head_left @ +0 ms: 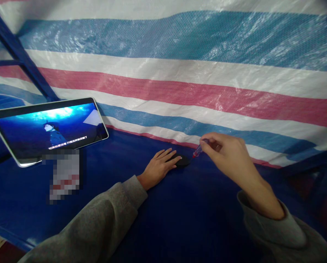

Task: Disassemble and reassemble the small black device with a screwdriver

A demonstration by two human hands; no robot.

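Note:
A black computer mouse (pixel 183 162) lies on the dark blue surface, partly hidden under my left hand (pixel 159 166). My left hand holds it down, with the thumb and index finger on its left end and the other fingers stretched out. In my right hand (pixel 220 148), pinched between thumb and fingers, is a small screwdriver (pixel 197 151) with a clear purplish handle and a red collar. It slants down and left, its tip close to the mouse's right end. Whether the tip touches the mouse I cannot tell.
A tablet (pixel 53 128) playing a video is propped at the left. In front of it sits a pixelated pale patch (pixel 66 171). A striped plastic sheet (pixel 179 87) hangs behind the blue surface (pixel 179 226), with dark blue frame bars (pixel 23 54) at left and right.

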